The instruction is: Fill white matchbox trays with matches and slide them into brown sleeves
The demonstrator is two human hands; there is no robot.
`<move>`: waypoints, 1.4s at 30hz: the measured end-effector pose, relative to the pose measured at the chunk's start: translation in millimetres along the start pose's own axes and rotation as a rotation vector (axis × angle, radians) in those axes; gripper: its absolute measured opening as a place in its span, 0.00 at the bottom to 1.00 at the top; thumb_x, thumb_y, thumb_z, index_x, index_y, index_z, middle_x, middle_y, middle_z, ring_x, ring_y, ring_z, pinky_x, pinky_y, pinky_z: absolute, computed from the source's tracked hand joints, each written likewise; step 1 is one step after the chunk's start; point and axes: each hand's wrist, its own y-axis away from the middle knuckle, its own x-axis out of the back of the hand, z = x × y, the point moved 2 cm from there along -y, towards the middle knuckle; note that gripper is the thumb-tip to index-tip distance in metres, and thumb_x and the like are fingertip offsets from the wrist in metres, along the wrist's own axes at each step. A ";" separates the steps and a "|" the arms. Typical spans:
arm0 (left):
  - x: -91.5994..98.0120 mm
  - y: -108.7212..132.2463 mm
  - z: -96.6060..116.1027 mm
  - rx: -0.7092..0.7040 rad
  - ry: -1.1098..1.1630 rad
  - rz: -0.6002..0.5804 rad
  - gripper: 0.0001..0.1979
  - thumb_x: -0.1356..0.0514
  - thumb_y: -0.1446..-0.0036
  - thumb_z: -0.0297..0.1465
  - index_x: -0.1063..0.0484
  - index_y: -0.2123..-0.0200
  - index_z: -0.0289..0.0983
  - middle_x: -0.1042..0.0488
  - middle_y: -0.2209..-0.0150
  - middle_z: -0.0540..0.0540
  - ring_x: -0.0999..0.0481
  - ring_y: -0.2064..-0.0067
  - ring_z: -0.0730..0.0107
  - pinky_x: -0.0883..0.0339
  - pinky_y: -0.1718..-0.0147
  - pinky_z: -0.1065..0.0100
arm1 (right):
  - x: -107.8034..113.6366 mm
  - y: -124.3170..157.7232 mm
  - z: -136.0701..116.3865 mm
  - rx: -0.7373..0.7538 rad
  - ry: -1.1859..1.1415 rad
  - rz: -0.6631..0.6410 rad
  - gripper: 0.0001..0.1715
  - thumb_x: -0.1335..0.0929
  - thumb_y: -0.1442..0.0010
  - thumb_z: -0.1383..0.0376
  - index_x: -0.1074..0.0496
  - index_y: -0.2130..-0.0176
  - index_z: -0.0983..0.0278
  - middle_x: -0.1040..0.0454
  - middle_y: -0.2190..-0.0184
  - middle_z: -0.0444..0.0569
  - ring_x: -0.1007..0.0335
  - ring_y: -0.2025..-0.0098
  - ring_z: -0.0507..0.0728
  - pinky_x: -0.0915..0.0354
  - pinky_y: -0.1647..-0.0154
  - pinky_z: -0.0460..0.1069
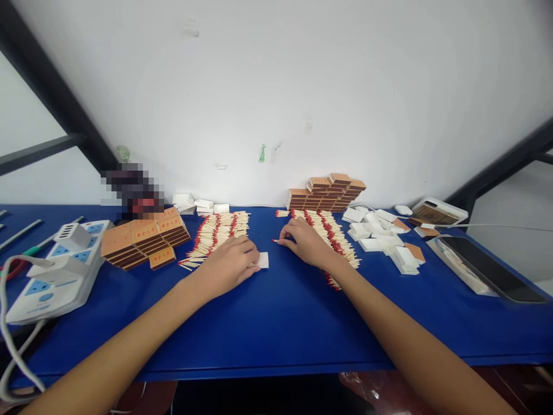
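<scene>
Between the finger and thumb of my left hand (231, 262) is a small white matchbox tray (263, 260), low over the blue table (268, 323). My right hand (305, 239) pinches a match (275, 241) whose red head points left. Rows of red-headed matches (222, 230) lie just behind my left hand. More rows of matches (334, 233) spread behind and beneath my right hand and wrist. White matchbox trays (375, 230) are heaped to the right of these. Whether the tray in my left hand has matches in it, I cannot tell.
Stacked matchboxes (144, 233) stand at left and another matchbox stack (326, 193) against the wall. More white trays (185, 202) sit at the back left. A power strip (60, 271) with cables lies far left, a phone (492, 268) far right.
</scene>
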 end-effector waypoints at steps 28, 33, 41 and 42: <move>-15.2 16.8 -17.1 0.091 0.142 0.159 0.14 0.34 0.34 0.42 0.19 0.53 0.39 0.22 0.55 0.42 0.25 0.49 0.53 0.29 0.48 0.52 | 27.1 0.2 13.8 -0.045 0.088 0.126 0.07 0.30 0.30 0.63 0.22 0.62 0.60 0.24 0.64 0.52 0.28 0.58 0.63 0.34 0.54 0.57; -16.0 17.1 -15.4 0.091 0.163 0.160 0.13 0.33 0.35 0.41 0.18 0.54 0.39 0.22 0.56 0.43 0.25 0.49 0.54 0.29 0.47 0.52 | 40.9 -15.9 66.6 -0.181 0.185 0.035 0.05 0.27 0.34 0.66 0.21 0.65 0.62 0.22 0.65 0.53 0.27 0.59 0.63 0.35 0.57 0.55; -17.7 18.1 -15.3 0.088 0.159 0.177 0.12 0.33 0.35 0.41 0.18 0.54 0.40 0.22 0.56 0.42 0.24 0.50 0.54 0.28 0.49 0.52 | 22.8 -21.9 79.2 -0.150 0.230 0.016 0.08 0.28 0.34 0.64 0.24 0.67 0.61 0.24 0.65 0.53 0.29 0.58 0.62 0.36 0.56 0.54; -18.3 18.2 -15.7 0.089 0.158 0.178 0.12 0.33 0.35 0.41 0.18 0.54 0.40 0.22 0.56 0.42 0.24 0.50 0.54 0.28 0.48 0.52 | 21.7 -22.0 80.3 -0.141 0.237 0.029 0.08 0.28 0.34 0.64 0.25 0.66 0.61 0.24 0.64 0.53 0.29 0.59 0.62 0.35 0.56 0.55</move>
